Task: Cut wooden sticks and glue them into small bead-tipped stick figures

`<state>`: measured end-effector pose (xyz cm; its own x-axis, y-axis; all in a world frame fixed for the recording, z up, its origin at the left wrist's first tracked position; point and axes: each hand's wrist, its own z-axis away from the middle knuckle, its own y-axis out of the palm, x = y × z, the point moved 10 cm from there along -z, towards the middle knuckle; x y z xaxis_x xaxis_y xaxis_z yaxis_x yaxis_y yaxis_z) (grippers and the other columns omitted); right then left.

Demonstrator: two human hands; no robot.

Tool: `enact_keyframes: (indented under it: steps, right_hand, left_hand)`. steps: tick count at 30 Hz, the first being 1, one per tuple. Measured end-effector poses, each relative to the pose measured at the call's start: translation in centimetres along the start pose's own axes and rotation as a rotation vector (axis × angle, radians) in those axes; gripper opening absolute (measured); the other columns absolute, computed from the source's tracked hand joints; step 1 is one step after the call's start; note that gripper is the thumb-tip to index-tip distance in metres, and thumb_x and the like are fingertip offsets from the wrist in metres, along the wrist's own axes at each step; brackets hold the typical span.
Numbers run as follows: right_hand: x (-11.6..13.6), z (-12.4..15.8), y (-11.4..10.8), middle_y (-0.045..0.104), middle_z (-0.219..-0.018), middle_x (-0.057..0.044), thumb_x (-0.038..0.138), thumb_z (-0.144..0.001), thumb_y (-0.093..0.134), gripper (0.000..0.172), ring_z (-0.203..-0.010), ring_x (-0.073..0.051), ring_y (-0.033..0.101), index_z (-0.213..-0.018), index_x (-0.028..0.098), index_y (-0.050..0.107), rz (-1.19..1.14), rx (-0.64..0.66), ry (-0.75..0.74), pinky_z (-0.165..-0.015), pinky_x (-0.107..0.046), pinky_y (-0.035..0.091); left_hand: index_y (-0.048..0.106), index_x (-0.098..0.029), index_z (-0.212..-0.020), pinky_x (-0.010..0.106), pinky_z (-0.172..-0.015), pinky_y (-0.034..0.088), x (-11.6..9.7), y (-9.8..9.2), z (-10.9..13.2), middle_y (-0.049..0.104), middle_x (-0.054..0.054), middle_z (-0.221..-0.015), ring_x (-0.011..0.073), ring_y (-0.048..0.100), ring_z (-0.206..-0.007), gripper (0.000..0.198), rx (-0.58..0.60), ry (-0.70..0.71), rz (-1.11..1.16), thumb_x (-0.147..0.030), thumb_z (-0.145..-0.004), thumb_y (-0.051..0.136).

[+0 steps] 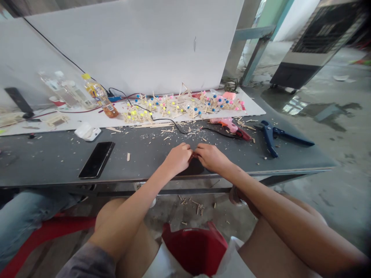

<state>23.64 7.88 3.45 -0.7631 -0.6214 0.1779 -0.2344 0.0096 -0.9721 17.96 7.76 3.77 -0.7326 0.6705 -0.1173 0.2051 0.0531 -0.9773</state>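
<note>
My left hand (pixel 180 157) and my right hand (pixel 211 156) meet at the front part of the grey table (pixel 150 158). Both have curled fingers, with the fingertips nearly touching around something small and reddish that I cannot make out. Just below them, at the table's front edge, lies a dark flat object (pixel 194 167), partly covered by the hands. Beyond the hands, small wood chips and a black cable are on the table. A pink glue gun (pixel 228 124) rests behind my right hand.
Small stick models with coloured balls (pixel 171 108) stand along a white board. A phone (pixel 96 160) and white case (pixel 87 132) lie left, blue cutters (pixel 269 139) right. Bottles (pixel 100 96) stand at back left. Another person's leg (pixel 31 216) shows at lower left.
</note>
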Motion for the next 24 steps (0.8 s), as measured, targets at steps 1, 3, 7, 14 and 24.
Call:
enact_keyframes:
  steps: [1,3,7,14,24]
  right_hand:
    - [0.1,0.0,0.1,0.064,-0.089,-0.009,0.012,-0.093,0.051,0.018,-0.081,-0.018,0.059,-0.087,0.012,0.068,0.02,0.008,-0.006,-0.072,-0.028,0.039]
    - [0.2,-0.1,0.2,0.063,-0.088,-0.009,0.01,-0.093,0.049,0.019,-0.08,-0.018,0.058,-0.087,0.012,0.067,0.045,0.012,-0.01,-0.072,-0.028,0.039]
    - [0.4,-0.1,0.4,0.063,-0.09,-0.01,0.007,-0.09,0.048,0.018,-0.081,-0.018,0.058,-0.088,0.012,0.066,0.067,0.007,-0.001,-0.072,-0.029,0.038]
    - [0.5,-0.2,0.3,0.064,-0.091,-0.011,0.004,-0.08,0.051,0.019,-0.083,-0.02,0.058,-0.089,0.01,0.067,0.115,0.013,0.07,-0.069,-0.03,0.037]
    - [-0.2,0.1,0.4,0.064,-0.092,-0.012,0.005,-0.082,0.051,0.021,-0.081,-0.02,0.057,-0.088,0.013,0.069,0.002,-0.027,0.137,-0.07,-0.029,0.04]
  left_hand:
    - [0.072,-0.011,-0.085,0.034,-0.08,0.049,-0.1,0.0,0.0,0.066,0.011,-0.086,0.0232,0.061,-0.09,0.024,0.005,0.006,-0.003,-0.016,-0.093,0.05]
    - [0.072,-0.011,-0.084,0.034,-0.081,0.049,-0.1,-0.1,0.0,0.066,0.011,-0.084,0.0226,0.061,-0.087,0.024,0.014,0.002,0.008,-0.015,-0.093,0.05]
    - [0.07,-0.012,-0.083,0.034,-0.081,0.049,0.0,-0.1,0.1,0.067,0.01,-0.082,0.0219,0.063,-0.085,0.022,0.013,-0.01,0.05,-0.012,-0.092,0.051]
    - [0.059,-0.015,-0.092,0.032,-0.073,0.049,1.3,-0.1,0.6,0.067,0.01,-0.085,0.0219,0.065,-0.082,0.007,-0.053,-0.163,0.14,-0.011,-0.089,0.053]
    - [0.049,-0.019,-0.104,0.028,-0.071,0.048,1.6,-0.3,0.9,0.065,0.005,-0.09,0.0181,0.063,-0.08,0.023,-0.11,-0.189,0.317,-0.012,-0.085,0.059]
